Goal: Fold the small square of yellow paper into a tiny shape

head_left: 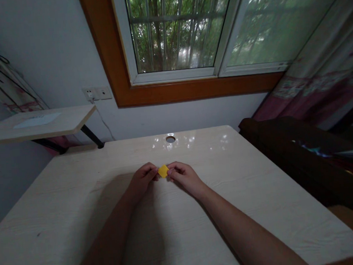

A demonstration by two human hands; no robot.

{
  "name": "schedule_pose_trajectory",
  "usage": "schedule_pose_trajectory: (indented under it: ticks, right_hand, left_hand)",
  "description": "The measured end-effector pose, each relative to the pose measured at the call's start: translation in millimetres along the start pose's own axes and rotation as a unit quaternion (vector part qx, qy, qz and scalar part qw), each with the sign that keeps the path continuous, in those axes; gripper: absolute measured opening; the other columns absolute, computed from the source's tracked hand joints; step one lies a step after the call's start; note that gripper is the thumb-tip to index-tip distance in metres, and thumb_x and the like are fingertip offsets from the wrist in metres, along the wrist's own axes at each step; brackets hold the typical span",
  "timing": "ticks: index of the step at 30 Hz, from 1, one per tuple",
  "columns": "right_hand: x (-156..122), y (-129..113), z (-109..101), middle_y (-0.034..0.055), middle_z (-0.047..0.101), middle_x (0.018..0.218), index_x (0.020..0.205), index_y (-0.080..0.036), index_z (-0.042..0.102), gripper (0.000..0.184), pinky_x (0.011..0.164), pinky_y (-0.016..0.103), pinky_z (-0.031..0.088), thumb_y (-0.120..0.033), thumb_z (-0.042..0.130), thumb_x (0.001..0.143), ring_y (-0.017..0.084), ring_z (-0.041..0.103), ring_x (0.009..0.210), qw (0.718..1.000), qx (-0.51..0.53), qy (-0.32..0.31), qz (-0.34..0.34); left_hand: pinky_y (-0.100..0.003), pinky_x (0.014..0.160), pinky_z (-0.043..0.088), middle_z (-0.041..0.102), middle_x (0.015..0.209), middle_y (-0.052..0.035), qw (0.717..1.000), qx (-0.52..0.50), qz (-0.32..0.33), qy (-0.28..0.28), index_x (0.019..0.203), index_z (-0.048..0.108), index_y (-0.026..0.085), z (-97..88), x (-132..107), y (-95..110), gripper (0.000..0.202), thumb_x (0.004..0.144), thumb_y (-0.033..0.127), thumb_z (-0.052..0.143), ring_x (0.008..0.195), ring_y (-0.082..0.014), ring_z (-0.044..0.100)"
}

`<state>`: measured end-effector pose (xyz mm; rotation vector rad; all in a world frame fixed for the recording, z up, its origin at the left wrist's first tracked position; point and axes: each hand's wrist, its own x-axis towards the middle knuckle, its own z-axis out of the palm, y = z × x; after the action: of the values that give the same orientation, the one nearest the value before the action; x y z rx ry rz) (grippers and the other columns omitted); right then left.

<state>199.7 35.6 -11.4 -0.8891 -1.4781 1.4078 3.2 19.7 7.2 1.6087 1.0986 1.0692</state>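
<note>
A small yellow piece of paper (163, 171), roughly diamond-shaped, is held between my two hands over the middle of the pale wooden desk (204, 237). My left hand (142, 179) pinches its left corner between thumb and fingers. At the opposite corner, the thumb and fingers of my right hand (185, 176) are closed on it. Whether the paper is folded is too small to tell. Some of the fingers are curled out of sight.
A raised shelf (70, 117) with a light sheet (38, 120) on it stands at the desk's back left. A round cable hole (170, 139) lies near the back edge. Beyond are a wall socket (97, 93) and a window; dark brown furniture (290, 159) borders the right.
</note>
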Motion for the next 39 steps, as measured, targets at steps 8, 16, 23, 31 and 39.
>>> schedule_pose_trajectory:
  ticks: [8,16,23,31,39]
  right_hand:
    - [0,3,-1,0.0016,0.066,0.071,0.093,-0.018,0.069,0.023,0.062,0.025,0.044,-0.038,0.065,0.082,0.012,0.057,0.061,1.0,-0.022,-0.014,-0.001]
    - [-1,-3,-1,0.0,0.063,0.066,0.085,-0.017,0.069,0.021,0.061,0.024,0.043,-0.037,0.062,0.085,0.012,0.056,0.06,0.997,-0.071,-0.014,-0.01]
    - [0,-3,-1,0.0009,0.066,0.069,0.08,-0.017,0.067,0.022,0.061,0.024,0.043,-0.036,0.059,0.087,0.012,0.057,0.062,0.996,-0.081,-0.024,-0.005]
    - [0,-5,0,0.0005,0.065,0.069,0.078,-0.017,0.067,0.024,0.06,0.022,0.042,-0.036,0.057,0.088,0.012,0.057,0.062,0.992,-0.121,-0.036,-0.011]
    - [-2,-7,1,0.0012,0.066,0.07,0.078,-0.017,0.067,0.028,0.063,0.023,0.043,-0.04,0.056,0.09,0.013,0.058,0.064,0.989,-0.14,-0.037,-0.014]
  left_hand:
    - [-0.024,0.068,0.042,0.057,0.074,-0.0007,1.0,0.004,0.001,-0.01,0.079,0.064,0.015,0.2,2,-5,0.026,0.09,0.037,0.054,0.069,-0.0134,0.054]
    - [-0.025,0.067,0.044,0.059,0.076,-0.0017,0.998,0.061,0.02,-0.008,0.081,0.066,0.016,3.8,1,-6,0.026,0.089,0.037,0.055,0.068,-0.0131,0.057]
    - [-0.024,0.064,0.044,0.062,0.072,-0.0013,0.998,0.067,0.016,-0.006,0.09,0.065,0.016,6.9,0,-6,0.023,0.085,0.038,0.062,0.067,-0.0137,0.058]
    - [-0.024,0.064,0.044,0.063,0.075,-0.0015,0.994,0.1,0.032,-0.005,0.086,0.067,0.017,6.0,0,-8,0.025,0.087,0.04,0.059,0.067,-0.0132,0.059]
    - [-0.024,0.066,0.046,0.064,0.073,-0.0012,0.994,0.109,0.015,0.008,0.085,0.068,0.017,6.1,-2,2,0.027,0.09,0.039,0.053,0.066,-0.0131,0.062]
